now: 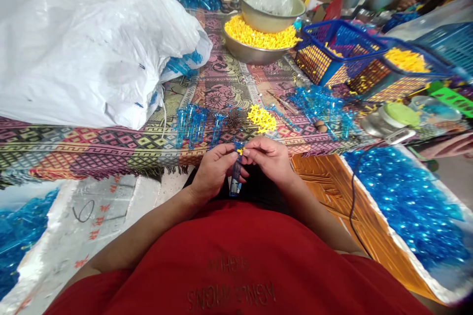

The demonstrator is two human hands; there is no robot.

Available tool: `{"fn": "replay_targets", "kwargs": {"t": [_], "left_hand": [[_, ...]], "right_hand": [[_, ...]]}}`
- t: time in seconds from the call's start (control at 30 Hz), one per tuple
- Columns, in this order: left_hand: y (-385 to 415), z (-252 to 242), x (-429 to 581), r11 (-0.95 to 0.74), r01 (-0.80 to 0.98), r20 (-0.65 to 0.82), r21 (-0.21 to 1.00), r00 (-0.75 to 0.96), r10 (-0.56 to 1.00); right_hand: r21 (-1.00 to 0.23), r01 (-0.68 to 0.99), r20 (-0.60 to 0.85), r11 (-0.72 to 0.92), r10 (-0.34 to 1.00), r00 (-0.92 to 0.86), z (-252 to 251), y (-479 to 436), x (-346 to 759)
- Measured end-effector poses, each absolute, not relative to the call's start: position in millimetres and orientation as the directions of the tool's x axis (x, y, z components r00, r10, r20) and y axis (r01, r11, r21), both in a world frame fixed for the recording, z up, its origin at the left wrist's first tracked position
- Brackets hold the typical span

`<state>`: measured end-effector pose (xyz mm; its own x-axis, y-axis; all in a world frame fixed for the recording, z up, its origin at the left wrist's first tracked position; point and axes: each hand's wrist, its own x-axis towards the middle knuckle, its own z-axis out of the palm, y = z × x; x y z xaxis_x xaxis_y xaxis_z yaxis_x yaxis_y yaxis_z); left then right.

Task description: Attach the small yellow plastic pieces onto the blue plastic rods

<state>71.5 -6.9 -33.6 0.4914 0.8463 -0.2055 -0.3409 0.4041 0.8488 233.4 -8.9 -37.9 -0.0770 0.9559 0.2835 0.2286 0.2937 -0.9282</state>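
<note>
A: Head view. How many hands, and doing what?
B: Two, both bare. Left hand (207,174): fingers closed around one clear blue tube (234,184). Right hand (271,160): thumb and forefinger pinched together on one small yellow piece (240,151) at the tube's upper end.
A: Where is the tube?
B: Between the hands, above the lap, just short of the table edge; far end tipped toward the table.
A: Count what lies just beyond.
B: One yellow pile (261,119), single pieces too many to count. One small heap of dark bits (236,119), touching or nearly so. To its left, one blue tube standing apart (217,130), then a close cluster of tubes (191,125); they overlap, exact number unclear. To the right, one loose blue heap (318,103).
A: Containers?
B: Two bowls, stacked: lower metal bowl (254,54) full of yellow, upper bowl (271,20) holding clear plastic. Two dark blue baskets (321,76) with yellow pieces. One white sack (81,49) at left. Two white foam boxes (410,261) of blue parts, one low on each side.
</note>
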Motion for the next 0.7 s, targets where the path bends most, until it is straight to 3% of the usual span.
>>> {"fn": "replay_targets", "kwargs": {"t": [0.23, 0.57, 0.7], "left_hand": [[-6.6, -35.2, 72.8, 0.343, -0.335, -0.168, 0.877, 0.456, 0.874], [-8.7, -40.4, 73.5, 0.317, -0.315, -0.159, 0.895, 0.438, 0.885], [-10.4, -38.7, 72.7, 0.221, -0.188, -0.139, 0.957, 0.371, 0.918]], "right_hand": [[-0.77, 0.452, 0.461, 0.45, 0.883, -0.094, -36.8, -10.4, 232.4], [-0.73, 0.476, 0.519, 0.49, 0.851, -0.079, -43.1, -11.3, 232.0], [-0.752, 0.464, 0.506, 0.468, 0.861, -0.05, -46.0, -11.7, 229.6]]}}
